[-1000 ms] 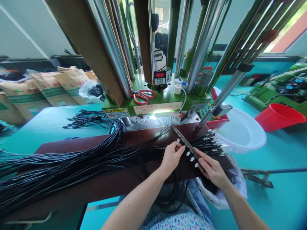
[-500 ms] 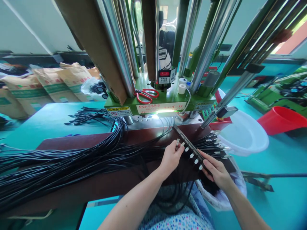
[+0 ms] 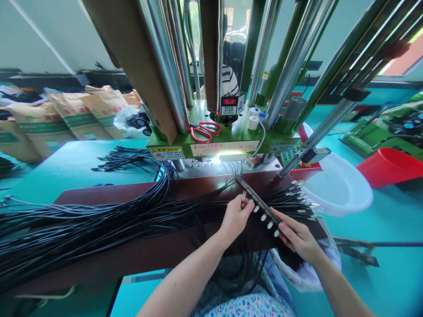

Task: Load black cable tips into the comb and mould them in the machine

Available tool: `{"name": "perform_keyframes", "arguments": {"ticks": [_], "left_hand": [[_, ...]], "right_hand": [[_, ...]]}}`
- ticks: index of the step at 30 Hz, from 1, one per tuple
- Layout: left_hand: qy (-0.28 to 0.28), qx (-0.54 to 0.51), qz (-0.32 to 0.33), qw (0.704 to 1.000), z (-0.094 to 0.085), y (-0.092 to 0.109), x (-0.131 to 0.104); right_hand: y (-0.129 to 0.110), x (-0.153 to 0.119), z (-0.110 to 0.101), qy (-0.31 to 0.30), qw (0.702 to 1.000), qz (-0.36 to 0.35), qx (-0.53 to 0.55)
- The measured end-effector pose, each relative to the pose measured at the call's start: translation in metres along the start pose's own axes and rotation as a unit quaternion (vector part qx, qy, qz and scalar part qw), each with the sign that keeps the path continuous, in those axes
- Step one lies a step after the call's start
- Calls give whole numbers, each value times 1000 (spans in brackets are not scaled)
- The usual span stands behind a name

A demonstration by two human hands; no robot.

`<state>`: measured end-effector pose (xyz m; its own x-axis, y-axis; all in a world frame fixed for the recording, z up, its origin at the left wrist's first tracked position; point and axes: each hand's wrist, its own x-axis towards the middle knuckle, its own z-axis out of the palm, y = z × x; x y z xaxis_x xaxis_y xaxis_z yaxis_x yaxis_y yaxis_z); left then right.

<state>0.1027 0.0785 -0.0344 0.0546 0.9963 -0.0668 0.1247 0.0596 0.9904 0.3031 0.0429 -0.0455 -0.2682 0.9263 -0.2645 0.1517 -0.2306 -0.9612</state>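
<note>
My right hand grips the lower right end of a narrow dark metal bar, which slants up and leftward. Along the bar's near edge sits a row of several pale cable connectors. My left hand is closed at the bar's upper half, pinching a cable connector between thumb and fingers. Black cables hang below the bar toward my lap. Behind my right hand, a bundle of cables with metal-tipped ends rests on the brown board.
A green press with steel columns stands ahead, red-handled scissors on it. Long black cables cover the board's left side. At right are a white basin, a red bucket and a lined container.
The bar's far end has dipped slightly down and left. Both hands keep nearly the same place and hold, and the whole view has shifted a little.
</note>
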Motion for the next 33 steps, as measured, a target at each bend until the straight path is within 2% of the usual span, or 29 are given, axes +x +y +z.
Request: {"name": "perform_keyframes", "arguments": {"ticks": [3, 5, 8, 10, 14, 18, 22, 27, 33], "left_hand": [[-16, 19, 0, 1000, -6, 2, -3], [-24, 17, -24, 999, -13, 4, -3], [-90, 2, -78, 993, -22, 5, -3], [-123, -1, -78, 989, -25, 6, -2], [-113, 31, -43, 992, -26, 10, -3], [-116, 70, -41, 990, -26, 15, -4], [-126, 69, -37, 989, -29, 12, -2], [-139, 54, -34, 988, -31, 3, -2], [-139, 63, -17, 988, -30, -1, -2]], "right_hand": [[-4, 0, -1, 22, 999, 23, 26], [-7, 0, -1, 22, 999, 32, 34], [-8, 0, -2, 3, 999, 34, 41], [-8, 0, -2, -15, 999, 32, 38], [-6, 0, -4, -30, 999, 24, 27], [-1, 2, -6, -34, 998, 21, 39], [3, 3, -7, -49, 998, 11, 44], [0, 1, -11, -116, 991, -31, -59], [-3, -1, -14, -132, 985, -37, -102]]}}
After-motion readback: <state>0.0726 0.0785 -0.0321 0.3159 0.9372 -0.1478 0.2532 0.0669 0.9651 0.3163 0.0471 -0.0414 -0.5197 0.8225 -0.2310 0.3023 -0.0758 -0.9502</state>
